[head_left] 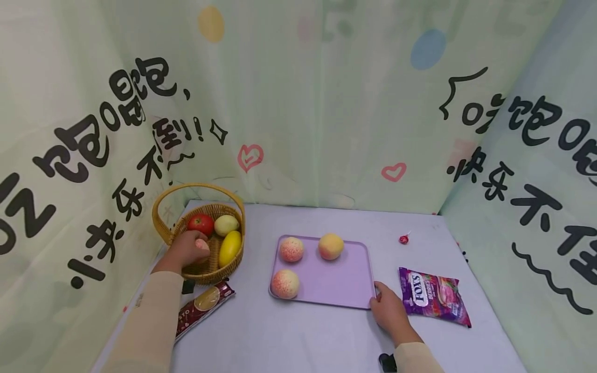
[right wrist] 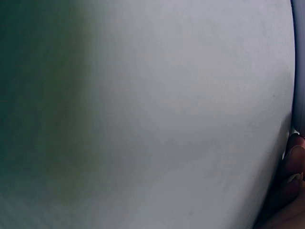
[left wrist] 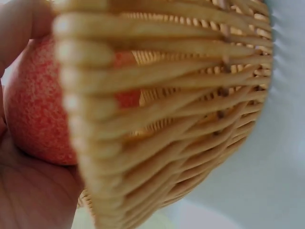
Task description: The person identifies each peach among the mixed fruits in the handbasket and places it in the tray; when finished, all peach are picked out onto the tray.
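Observation:
My left hand [head_left: 185,250] holds a red-speckled peach [left wrist: 40,102] inside the near left rim of the wicker basket [head_left: 205,275]. In the head view the fingers hide most of that peach. A red tomato [head_left: 201,224], a pale yellow-green fruit [head_left: 226,226] and a long yellow fruit [head_left: 230,248] lie in the basket. With its thumb and fingers, my right hand [head_left: 389,314] grips the near right corner of the purple tray [head_left: 336,277]. On the tray sit two pink-speckled peaches [head_left: 291,249] and a yellow-orange peach [head_left: 331,246].
A purple Fox's candy bag [head_left: 434,296] lies right of the tray, with a small red lollipop [head_left: 403,239] behind it. A dark red snack packet [head_left: 205,304] lies before the basket, partly behind the left sleeve. Printed curtains [head_left: 322,129] surround the table.

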Demonstrator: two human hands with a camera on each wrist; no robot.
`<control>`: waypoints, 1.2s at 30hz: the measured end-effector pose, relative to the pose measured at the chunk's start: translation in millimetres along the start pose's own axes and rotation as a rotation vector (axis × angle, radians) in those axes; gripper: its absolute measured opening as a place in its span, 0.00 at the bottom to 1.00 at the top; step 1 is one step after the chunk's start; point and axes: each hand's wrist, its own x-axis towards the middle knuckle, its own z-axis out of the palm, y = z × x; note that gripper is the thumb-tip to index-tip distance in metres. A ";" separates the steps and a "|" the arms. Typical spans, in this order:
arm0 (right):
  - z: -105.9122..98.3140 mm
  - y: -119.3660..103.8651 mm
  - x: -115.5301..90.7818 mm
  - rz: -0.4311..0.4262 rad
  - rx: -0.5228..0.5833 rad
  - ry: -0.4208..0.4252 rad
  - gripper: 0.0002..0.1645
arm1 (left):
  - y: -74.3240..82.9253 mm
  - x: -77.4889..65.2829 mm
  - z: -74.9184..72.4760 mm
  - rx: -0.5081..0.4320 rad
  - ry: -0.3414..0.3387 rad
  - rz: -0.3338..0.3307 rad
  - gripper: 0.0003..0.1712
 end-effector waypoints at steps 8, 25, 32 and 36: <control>-1.1 -0.3 -0.8 -0.007 -0.005 0.003 0.34 | 8.8 -3.2 -9.4 -0.028 0.027 0.031 0.34; -0.1 -1.0 0.0 -0.002 0.000 0.002 0.34 | 31.2 -19.8 -29.4 -0.072 0.091 0.117 0.31; 0.5 -0.9 0.2 0.013 -0.007 -0.010 0.34 | 47.9 -23.8 -37.2 -0.037 0.150 0.245 0.28; 1.4 0.1 0.7 0.007 -0.014 -0.005 0.34 | 58.0 -26.3 -40.7 -0.019 0.163 0.286 0.28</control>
